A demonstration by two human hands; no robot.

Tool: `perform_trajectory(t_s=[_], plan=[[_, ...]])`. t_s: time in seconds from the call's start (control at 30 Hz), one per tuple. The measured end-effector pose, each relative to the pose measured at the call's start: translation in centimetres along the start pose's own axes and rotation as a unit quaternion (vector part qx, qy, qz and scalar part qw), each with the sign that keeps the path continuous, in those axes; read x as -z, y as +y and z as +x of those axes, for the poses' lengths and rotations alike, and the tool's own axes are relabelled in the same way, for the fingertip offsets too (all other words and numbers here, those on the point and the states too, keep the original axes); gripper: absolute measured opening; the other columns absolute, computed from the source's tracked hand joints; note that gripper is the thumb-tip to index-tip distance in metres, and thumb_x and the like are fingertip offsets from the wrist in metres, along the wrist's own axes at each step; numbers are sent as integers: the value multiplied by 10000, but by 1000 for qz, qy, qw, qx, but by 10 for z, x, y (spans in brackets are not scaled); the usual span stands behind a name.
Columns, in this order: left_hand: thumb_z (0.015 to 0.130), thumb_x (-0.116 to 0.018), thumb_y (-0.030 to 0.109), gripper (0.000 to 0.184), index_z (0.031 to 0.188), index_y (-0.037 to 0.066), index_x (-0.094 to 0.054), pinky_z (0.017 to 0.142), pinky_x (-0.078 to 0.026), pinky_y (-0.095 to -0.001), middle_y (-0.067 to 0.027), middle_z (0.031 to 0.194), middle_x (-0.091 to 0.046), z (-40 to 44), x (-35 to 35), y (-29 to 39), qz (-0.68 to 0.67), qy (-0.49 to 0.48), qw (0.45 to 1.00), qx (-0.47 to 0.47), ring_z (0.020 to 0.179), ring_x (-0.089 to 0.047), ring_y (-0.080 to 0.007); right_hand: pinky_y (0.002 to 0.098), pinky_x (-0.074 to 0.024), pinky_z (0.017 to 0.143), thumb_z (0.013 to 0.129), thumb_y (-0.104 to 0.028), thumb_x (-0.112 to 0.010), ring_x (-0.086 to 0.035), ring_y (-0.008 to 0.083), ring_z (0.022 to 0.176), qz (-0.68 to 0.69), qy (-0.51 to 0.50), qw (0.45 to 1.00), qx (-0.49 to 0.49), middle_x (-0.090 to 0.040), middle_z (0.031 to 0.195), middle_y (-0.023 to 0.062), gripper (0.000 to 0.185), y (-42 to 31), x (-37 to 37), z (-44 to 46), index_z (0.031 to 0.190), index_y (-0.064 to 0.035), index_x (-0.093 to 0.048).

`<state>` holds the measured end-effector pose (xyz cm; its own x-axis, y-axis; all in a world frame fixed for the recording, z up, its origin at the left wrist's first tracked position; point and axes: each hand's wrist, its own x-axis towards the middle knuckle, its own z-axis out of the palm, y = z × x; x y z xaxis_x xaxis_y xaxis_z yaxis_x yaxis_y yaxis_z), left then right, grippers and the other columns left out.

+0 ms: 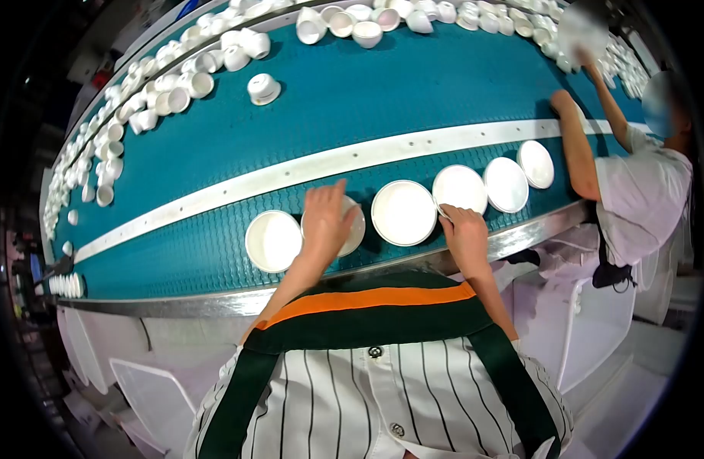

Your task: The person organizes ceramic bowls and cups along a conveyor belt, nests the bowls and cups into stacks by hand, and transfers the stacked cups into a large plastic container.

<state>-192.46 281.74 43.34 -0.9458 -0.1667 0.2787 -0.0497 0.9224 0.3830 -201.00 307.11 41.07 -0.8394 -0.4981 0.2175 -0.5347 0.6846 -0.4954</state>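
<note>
Six white bowls lie mouth up in a row on the near green belt lane. My left hand [324,224] covers the left part of one white bowl [355,229], its fingers curled at the far rim and its thumb over the inside. My right hand [466,236] has its fingers bent on the near rim of another white bowl [461,190]. Between my hands sits a large white bowl [404,213], touched by neither. Left of my left hand is another white bowl [274,241]. Two more bowls, one white bowl [506,185] and a farther white bowl [536,164], stand to the right.
A pale divider strip [291,178] separates the lanes. Many white cups [180,96] crowd the far lane's edge, with a single cup [264,89] apart. Another person's arm [580,153] reaches over the belt at right. A metal edge [214,304] runs in front of me.
</note>
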Motion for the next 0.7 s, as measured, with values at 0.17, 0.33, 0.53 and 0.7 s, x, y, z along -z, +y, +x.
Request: perform_trajectory(t_s=[0.17, 0.33, 0.53, 0.7], plan=[[818, -609, 144, 410, 1190, 20, -489, 956, -370, -474, -175, 731, -607, 2, -41, 22, -3, -114, 993, 31, 780, -582, -339, 379, -473, 698, 789, -101, -640, -592, 297, 786, 51, -49, 997, 4, -641, 859, 122, 256, 2, -10, 4, 1037, -37, -622], [798, -489, 3, 375, 1173, -8, -491, 935, -375, -479, -185, 733, -615, 3, -48, 16, 69, -115, 990, 42, 770, -594, -338, 373, -460, 834, 829, -102, -617, -565, 329, 981, 231, -26, 973, -16, -608, 1065, 159, 293, 23, 6, -1, 1115, -46, -588], [779, -601, 67, 481, 1235, -22, -473, 942, -353, -457, -220, 1009, -580, 21, -46, 36, 50, -77, 994, 54, 968, -525, -370, 389, -422, 917, 777, -28, -629, -518, 359, 1075, 69, 184, 977, -88, -557, 1175, 183, 417, 102, 51, 19, 1185, -15, -541], [809, -645, 159, 484, 1222, -26, -474, 927, -363, -455, -219, 939, -591, 55, -64, 99, -33, -92, 995, -11, 903, -548, -360, 387, -427, 903, 742, -131, -684, -568, 321, 997, -16, 90, 994, -53, -621, 1051, 158, 425, 161, 53, 29, 1138, -33, -568]])
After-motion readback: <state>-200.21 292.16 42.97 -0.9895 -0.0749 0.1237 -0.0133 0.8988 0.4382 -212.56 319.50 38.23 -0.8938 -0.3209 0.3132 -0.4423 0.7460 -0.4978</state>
